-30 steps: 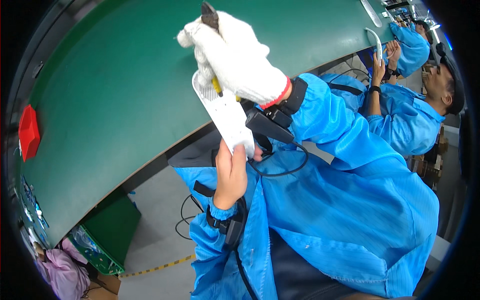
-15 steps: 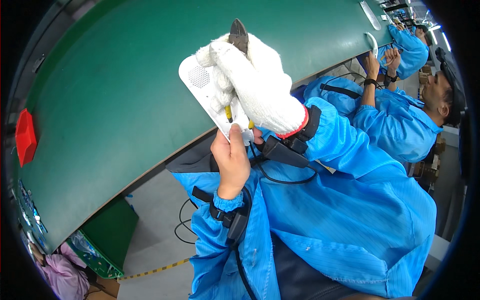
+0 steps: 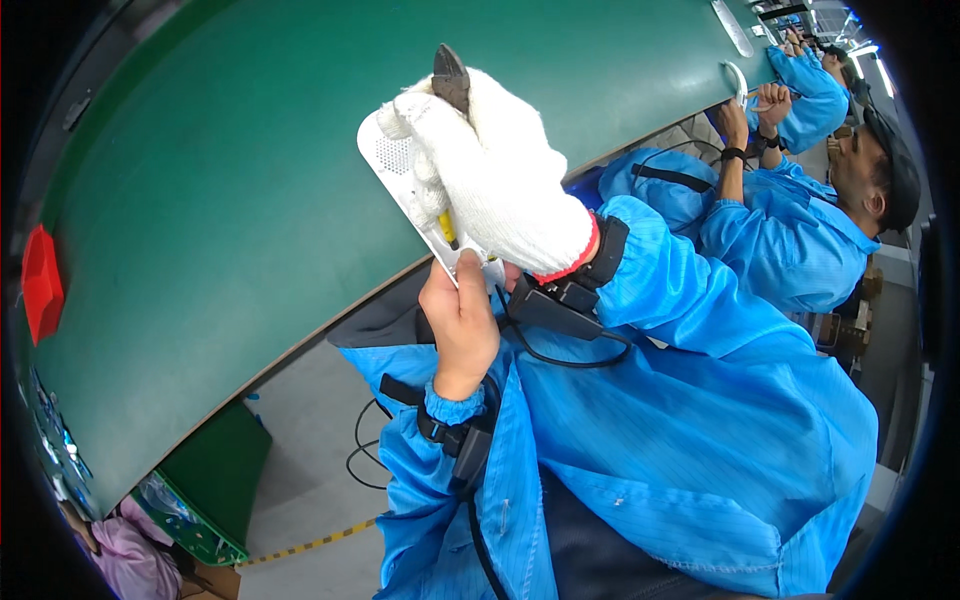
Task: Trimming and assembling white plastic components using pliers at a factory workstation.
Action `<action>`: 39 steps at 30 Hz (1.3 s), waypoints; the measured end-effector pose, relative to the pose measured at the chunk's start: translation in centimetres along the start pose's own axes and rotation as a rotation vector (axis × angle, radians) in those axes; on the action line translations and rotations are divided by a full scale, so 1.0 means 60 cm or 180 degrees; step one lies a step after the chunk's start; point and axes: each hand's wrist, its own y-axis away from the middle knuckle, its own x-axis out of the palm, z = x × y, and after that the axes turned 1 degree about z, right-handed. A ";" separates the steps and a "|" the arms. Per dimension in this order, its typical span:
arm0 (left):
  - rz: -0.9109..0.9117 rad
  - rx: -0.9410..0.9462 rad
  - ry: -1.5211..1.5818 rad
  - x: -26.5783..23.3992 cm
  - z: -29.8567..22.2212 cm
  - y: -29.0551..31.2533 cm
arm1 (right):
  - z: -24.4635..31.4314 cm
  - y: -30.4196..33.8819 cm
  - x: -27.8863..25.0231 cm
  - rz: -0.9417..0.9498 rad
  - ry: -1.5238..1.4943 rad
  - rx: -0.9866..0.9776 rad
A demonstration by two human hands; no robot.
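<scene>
Pliers [image 3: 451,78] shifted leftward; right fingers [image 3: 440,128] closed round them; left fingers [image 3: 468,272] pinch white panel [image 3: 391,162].

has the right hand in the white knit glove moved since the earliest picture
Yes, the white-gloved right hand has moved toward the person's body, nearer the front edge of the flat green table.

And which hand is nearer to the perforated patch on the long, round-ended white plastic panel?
Right: the white-gloved right hand is at the edge of the perforated patch; the bare left hand is farther away, gripping the panel near its opposite end.
</scene>
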 end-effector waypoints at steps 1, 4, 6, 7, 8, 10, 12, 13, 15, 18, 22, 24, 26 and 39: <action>-0.0025 -0.0020 -0.0002 0.001 0.000 0.000 | 0.003 0.001 -0.003 0.0059 -0.0001 0.0042; 0.0105 -0.0173 0.0232 -0.001 0.006 0.000 | -0.003 -0.002 -0.017 0.0409 -0.0693 0.0170; 0.0085 -0.0192 0.0203 0.001 0.002 0.000 | -0.001 -0.004 -0.016 0.0308 -0.0617 0.0136; 0.0070 -0.0215 0.0179 0.001 0.001 -0.001 | -0.001 -0.004 -0.014 0.0202 -0.0537 0.0102; 0.0063 -0.0213 0.0176 0.001 0.002 -0.001 | -0.003 -0.005 -0.012 0.0209 -0.0541 0.0104; 0.0065 -0.0152 0.0195 0.001 0.006 -0.001 | -0.009 -0.006 -0.007 0.0023 0.0004 -0.0299; 0.0069 -0.0190 0.0225 0.000 0.002 0.000 | -0.002 -0.004 -0.009 0.0005 -0.0087 -0.0254; 0.0065 -0.0222 0.0253 0.000 0.000 0.000 | 0.000 -0.004 -0.010 -0.0006 -0.0180 -0.0213; 0.0163 -0.0258 0.0205 0.001 0.000 -0.002 | -0.002 -0.008 -0.020 0.0025 -0.0445 -0.0003; 0.0247 -0.0278 0.0143 0.000 0.000 -0.004 | 0.001 -0.006 -0.017 0.0042 -0.0598 0.0165; 0.0181 -0.0301 0.0108 0.000 -0.002 -0.003 | -0.014 -0.006 -0.012 -0.0082 -0.0337 -0.0026; 0.0150 -0.0282 0.0148 0.000 -0.001 -0.001 | -0.007 -0.003 -0.011 -0.0055 -0.0402 0.0061; 0.0132 -0.0249 0.0181 -0.002 -0.001 0.000 | -0.008 -0.001 -0.010 -0.0035 -0.0474 0.0129; 0.0148 -0.0333 0.0250 0.003 0.006 0.001 | 0.020 -0.019 -0.048 0.0913 -0.0329 0.0154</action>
